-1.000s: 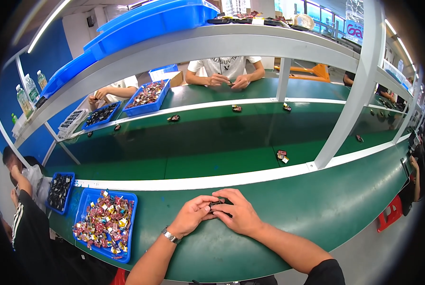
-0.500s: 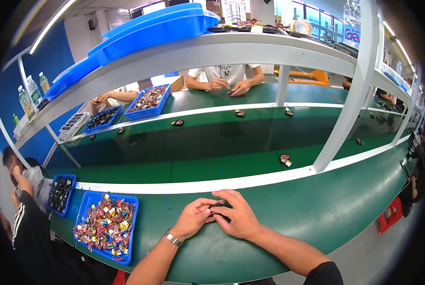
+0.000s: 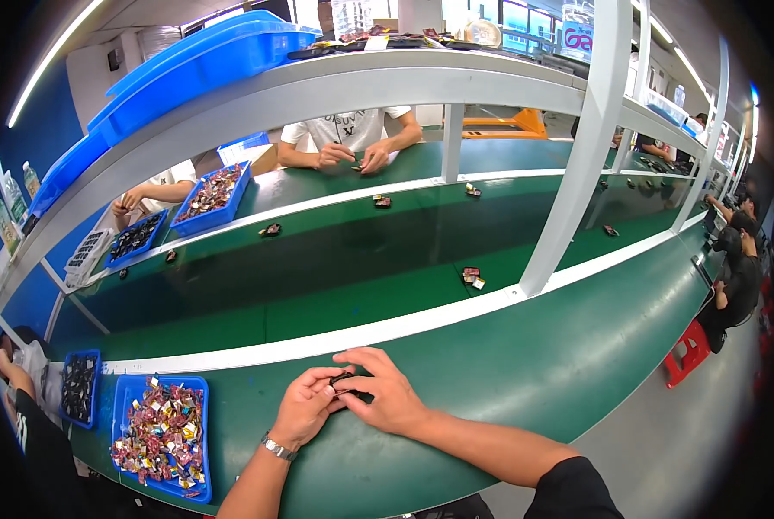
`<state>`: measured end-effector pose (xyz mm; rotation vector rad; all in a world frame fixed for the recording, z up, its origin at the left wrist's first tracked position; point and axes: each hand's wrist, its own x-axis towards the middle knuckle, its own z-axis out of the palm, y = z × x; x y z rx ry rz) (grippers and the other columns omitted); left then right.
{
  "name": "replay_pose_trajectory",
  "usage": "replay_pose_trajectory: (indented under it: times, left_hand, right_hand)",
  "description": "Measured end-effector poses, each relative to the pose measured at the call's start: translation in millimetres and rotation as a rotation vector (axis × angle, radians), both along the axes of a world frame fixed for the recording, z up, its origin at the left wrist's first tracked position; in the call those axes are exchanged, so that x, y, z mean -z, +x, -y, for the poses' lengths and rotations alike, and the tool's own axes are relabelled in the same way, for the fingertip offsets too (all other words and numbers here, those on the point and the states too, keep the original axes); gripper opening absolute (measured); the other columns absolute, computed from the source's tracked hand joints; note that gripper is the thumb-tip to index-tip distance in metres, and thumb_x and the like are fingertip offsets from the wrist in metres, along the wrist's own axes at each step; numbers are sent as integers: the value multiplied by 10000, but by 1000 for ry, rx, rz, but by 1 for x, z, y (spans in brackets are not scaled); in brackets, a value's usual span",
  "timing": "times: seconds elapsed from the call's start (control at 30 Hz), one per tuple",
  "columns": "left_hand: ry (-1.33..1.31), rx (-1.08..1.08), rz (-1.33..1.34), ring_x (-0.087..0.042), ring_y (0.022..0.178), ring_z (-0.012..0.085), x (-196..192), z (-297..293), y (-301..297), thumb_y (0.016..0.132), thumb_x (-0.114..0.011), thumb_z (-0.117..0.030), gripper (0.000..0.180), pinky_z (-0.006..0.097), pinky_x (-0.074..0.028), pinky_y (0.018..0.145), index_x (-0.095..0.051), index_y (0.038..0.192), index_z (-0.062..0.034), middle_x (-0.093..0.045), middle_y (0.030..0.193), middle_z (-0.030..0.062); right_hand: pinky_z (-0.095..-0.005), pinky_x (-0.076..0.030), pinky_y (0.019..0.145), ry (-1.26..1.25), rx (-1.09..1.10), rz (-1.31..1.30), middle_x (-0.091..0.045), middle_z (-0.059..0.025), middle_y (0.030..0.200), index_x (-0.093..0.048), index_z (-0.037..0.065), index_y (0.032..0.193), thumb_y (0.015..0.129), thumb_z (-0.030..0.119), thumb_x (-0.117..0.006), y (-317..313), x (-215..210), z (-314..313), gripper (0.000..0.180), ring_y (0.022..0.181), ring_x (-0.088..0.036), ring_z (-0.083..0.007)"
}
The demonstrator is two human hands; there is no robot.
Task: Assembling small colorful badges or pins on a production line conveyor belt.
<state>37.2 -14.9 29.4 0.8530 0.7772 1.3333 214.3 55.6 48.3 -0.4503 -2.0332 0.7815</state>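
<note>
Small dark part (image 3: 345, 381): pinched btwn left hand (image 3: 305, 413) & right hand (image 3: 385, 400) on green bench (image 3: 525, 372). Assembly seems mid-way; blue tray (image 3: 198, 450) w/ parts full.

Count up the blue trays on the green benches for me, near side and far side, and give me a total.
Blue trays on the near bench: 2, the tray of mixed coloured parts and the tray of dark parts.
Blue trays on the far bench: 2, one of reddish parts and one of dark parts.
Total: 4
</note>
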Motion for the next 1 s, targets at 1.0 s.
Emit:
replay_pose_trajectory:
  times: [1.0]
  left_hand:
    - [-101, -78, -30, -570, 1153, 148, -2, 1, 6, 1013, -432, -40, 299, 328, -497, 982, -478, 1308, -25, -587, 1248, 71]
  right_hand:
    - [-318, -533, 677, 321, 142, 125, -620, -59, 946, -686, 67, 917, 715, 14, -750, -4, -5, -1, 218, 849, -605, -225]
